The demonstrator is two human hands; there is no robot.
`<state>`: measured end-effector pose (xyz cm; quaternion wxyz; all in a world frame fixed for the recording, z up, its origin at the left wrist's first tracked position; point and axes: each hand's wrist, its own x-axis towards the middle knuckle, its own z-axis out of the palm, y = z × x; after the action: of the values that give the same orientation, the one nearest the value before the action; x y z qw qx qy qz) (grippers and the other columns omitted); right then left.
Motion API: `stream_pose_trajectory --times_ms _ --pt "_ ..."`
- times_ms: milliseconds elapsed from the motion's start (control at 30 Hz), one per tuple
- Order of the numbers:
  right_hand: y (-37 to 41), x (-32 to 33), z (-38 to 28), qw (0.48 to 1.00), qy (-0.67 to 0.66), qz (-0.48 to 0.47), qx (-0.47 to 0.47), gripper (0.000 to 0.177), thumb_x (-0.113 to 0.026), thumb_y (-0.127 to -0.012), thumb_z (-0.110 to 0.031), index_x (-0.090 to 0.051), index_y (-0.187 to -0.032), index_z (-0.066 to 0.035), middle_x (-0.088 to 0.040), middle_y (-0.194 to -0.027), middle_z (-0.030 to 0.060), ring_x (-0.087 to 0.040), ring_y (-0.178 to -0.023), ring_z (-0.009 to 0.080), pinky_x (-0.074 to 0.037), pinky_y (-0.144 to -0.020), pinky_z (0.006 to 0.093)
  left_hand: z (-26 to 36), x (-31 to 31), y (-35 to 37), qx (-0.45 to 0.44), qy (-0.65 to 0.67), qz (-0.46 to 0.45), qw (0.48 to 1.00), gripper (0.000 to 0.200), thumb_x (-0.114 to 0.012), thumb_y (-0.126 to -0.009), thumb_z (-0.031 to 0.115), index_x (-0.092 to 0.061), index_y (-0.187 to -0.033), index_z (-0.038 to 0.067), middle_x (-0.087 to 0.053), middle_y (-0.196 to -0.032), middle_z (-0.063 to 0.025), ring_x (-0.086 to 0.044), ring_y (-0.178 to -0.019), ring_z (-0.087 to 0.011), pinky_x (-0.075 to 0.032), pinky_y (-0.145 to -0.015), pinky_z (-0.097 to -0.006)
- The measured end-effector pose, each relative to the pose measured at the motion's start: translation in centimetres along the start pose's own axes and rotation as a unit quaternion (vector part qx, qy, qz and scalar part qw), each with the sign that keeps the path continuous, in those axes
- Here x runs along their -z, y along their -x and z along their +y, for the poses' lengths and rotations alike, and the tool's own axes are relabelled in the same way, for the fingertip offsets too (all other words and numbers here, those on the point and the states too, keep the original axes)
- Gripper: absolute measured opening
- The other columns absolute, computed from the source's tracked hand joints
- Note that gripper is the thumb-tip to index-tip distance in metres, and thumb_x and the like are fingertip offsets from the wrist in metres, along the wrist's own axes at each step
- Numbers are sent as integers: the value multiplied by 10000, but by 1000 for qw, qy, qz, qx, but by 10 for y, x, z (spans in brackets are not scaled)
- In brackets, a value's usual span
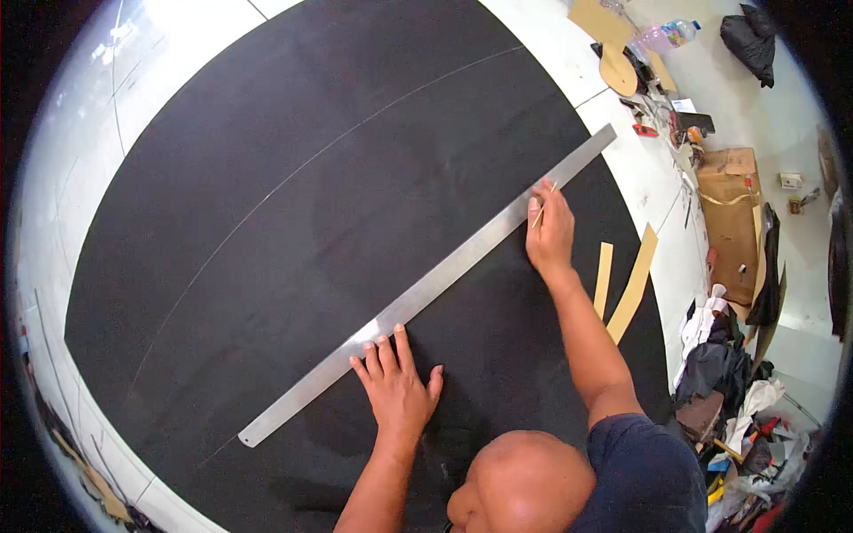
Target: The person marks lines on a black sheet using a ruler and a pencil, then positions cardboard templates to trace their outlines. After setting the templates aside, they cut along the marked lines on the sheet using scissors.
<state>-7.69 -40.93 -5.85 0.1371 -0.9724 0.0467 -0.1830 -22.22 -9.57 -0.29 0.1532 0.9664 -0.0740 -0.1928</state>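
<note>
A long metal ruler (444,277) lies slantwise across a large black sheet (293,240). My left hand (397,386) rests near its lower half, fingers spread with the tips on the ruler's edge. Near the upper end, my right hand (551,226) is closed around a thin pale pen-like stick (538,218), touching the ruler. A thin pale curved line (306,164) runs over the sheet above the ruler. Another faint straight line (216,451) extends past the ruler's lower left end.
Two tan strips (633,286) lie on the sheet beside my right forearm. Along the right stand a cardboard box (730,235), a plastic bottle (668,36), a black bag (749,46) and a heap of scraps (715,377). A person's head (524,484) fills the bottom edge.
</note>
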Motion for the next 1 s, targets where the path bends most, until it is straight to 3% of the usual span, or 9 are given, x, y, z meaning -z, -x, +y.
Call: stream_pose_trajectory --times_ms 133,333,533,633,767,967,1000 --pt "4 -6 10 999 46 -14 3 302 -553 -1016 -266 -600 -1230 -58 -570 -1399 200 -486 -1331 424 -378 -1074 527 -6 -7 5 -28 -1 8 1000 934 -718 -862 473 -304 -1545 -11 -419 -1433 -283 -329 -1395 -470 -195 -1174 -644" --pt "9 -8 11 1000 20 9 -15 300 -595 -988 -269 -630 -1201 -61 -586 -1375 190 -491 -1324 426 -372 -1095 532 -2 -6 8 -27 -1 4 1000 930 -723 -860 454 -306 -1539 -26 -406 -1453 -288 -318 -1403 -476 -181 -1180 -642" --pt "8 -10 16 1000 0 28 -8 304 -603 -982 -279 -641 -1205 -76 -588 -1373 179 -497 -1320 416 -379 -1092 529 -9 -10 13 -60 35 74 995 870 -759 -841 382 -372 -1495 -40 -431 -1432 -275 -369 -1374 -454 -249 -1174 -567" --pt "8 -13 17 999 -2 36 -6 305 -594 -987 -287 -637 -1212 -85 -586 -1380 176 -495 -1324 416 -380 -1090 537 -36 -8 33 -42 102 128 986 794 -775 -819 332 -450 -1435 -49 -450 -1404 -274 -401 -1333 -459 -264 -1163 -575" --pt "10 -14 16 999 2 33 -16 319 -574 -997 -303 -632 -1232 -95 -579 -1395 173 -487 -1333 419 -363 -1115 545 -87 1 85 17 19 166 986 730 -771 -838 248 -455 -1444 -7 -448 -1407 -263 -416 -1321 -442 -320 -1128 -515" --pt "9 -18 18 999 16 15 -30 332 -556 -1008 -309 -628 -1251 -95 -572 -1408 174 -476 -1350 417 -353 -1128 545 -164 -16 130 138 -9 222 965 574 -699 -916 209 -496 -1415 9 -454 -1413 -265 -431 -1313 -422 -323 -1121 -513" --pt "10 -18 17 999 19 14 -32 332 -552 -1011 -307 -629 -1252 -91 -569 -1412 174 -470 -1357 420 -353 -1130 537 -169 -15 127 131 -8 261 956 467 -666 -945 212 -561 -1344 -7 -483 -1370 -234 -456 -1253 -404 -354 -1067 -518"
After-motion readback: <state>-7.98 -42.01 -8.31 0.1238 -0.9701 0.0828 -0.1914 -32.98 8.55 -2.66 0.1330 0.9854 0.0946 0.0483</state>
